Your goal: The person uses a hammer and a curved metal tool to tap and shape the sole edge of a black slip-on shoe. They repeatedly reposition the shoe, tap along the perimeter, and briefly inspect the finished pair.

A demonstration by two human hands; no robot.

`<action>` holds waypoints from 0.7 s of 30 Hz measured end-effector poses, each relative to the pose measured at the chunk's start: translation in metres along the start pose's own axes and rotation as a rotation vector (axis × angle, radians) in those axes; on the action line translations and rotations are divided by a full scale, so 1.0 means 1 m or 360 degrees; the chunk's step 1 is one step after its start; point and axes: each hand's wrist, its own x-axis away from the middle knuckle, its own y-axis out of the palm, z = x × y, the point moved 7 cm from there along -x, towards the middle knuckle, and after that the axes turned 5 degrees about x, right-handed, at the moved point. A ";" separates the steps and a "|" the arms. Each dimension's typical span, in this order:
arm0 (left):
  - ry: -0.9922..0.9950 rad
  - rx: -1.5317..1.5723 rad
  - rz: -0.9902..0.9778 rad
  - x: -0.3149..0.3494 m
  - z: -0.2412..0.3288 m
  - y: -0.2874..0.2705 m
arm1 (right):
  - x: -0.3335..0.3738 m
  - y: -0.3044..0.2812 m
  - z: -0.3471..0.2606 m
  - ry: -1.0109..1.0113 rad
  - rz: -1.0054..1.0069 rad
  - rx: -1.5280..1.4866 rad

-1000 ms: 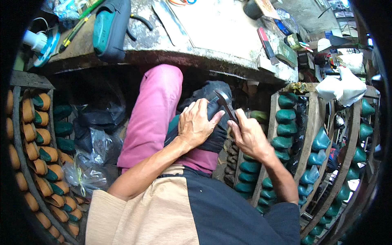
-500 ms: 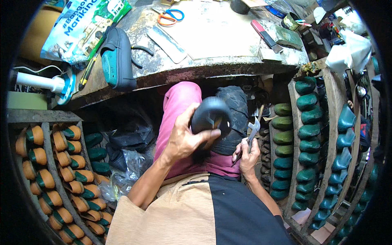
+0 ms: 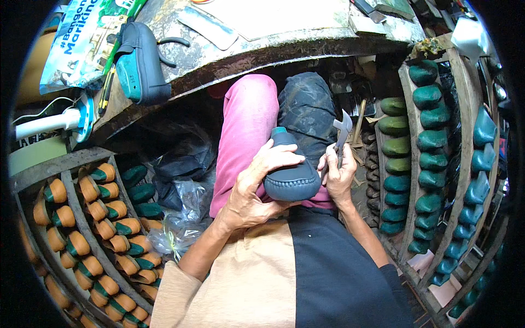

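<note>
two hands work over the lap: left hand point(image 3: 257, 188) cups a dark loafer point(image 3: 291, 174); right hand point(image 3: 338, 176) grips lasting pincers point(image 3: 342, 131) upright; steady hold best.

Two hands, the left hand point(image 3: 252, 191) and the right hand point(image 3: 339, 176); one dark moccasin shoe point(image 3: 291, 175) between them; one metal pincer tool point(image 3: 342, 131); one dark shoe with teal lining point(image 3: 140, 64) on the desk point(image 3: 229, 54); one printed bag point(image 3: 82, 38); green shoe lasts point(image 3: 402, 145) and orange-tipped shoe lasts point(image 3: 104, 218) fill the racks, too many and too hidden to count exactly.
</note>
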 end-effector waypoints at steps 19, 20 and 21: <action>0.0044 0.0090 -0.0127 0.016 0.006 -0.004 | -0.003 0.002 0.001 0.0071 -0.0019 -0.0046; 0.0055 0.0104 -0.0134 0.017 0.009 -0.004 | -0.003 0.002 0.000 0.0057 -0.0003 -0.0047; 0.0076 0.0123 -0.0134 0.017 0.012 -0.004 | -0.003 0.002 0.001 0.0077 0.0006 -0.0040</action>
